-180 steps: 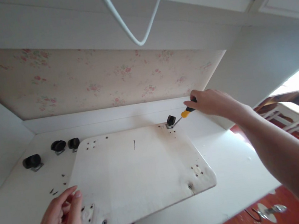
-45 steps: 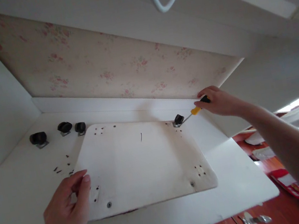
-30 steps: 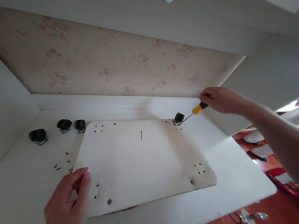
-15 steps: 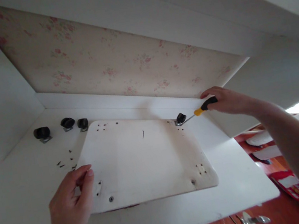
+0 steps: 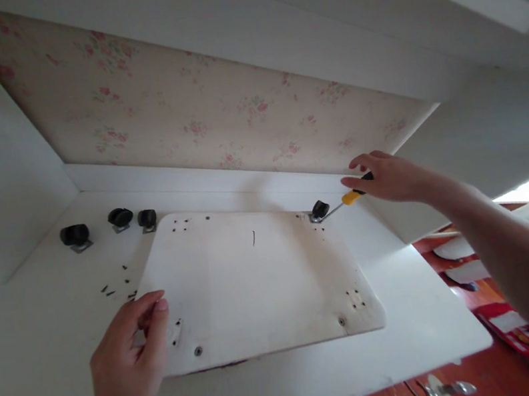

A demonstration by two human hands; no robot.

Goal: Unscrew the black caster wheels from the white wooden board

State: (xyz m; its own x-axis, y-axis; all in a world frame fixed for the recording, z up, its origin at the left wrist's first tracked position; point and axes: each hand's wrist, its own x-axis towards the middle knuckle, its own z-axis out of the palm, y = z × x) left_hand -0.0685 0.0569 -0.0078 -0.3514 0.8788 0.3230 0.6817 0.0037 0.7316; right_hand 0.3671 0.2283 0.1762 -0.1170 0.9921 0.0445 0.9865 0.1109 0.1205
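A white board [image 5: 268, 278] with rounded corners and screw holes lies flat on the white desk. My left hand [image 5: 131, 352] grips its left edge, thumb on top and fingers curled at the side. At the board's far right corner stands a black caster [image 5: 320, 209] on a metal plate. The tip of a screwdriver [image 5: 351, 197] with a yellow and black handle meets that plate. Around the handle is my right hand [image 5: 382, 175], with some fingers lifted off. Several dark screws [image 5: 110, 291] lie left of the board, near three loose casters [image 5: 120, 217].
The desk [image 5: 415, 308] ends at the right above a reddish floor. A red case [image 5: 514, 328] and a metal object [image 5: 446, 389] are down there. A floral-papered back wall [image 5: 230, 116] and an overhanging shelf [image 5: 241, 33] enclose the space.
My right hand has shifted slightly left along the screwdriver's handle, and its fingers have loosened and spread. The screwdriver tip stays at the caster plate. My left hand is nearly still.
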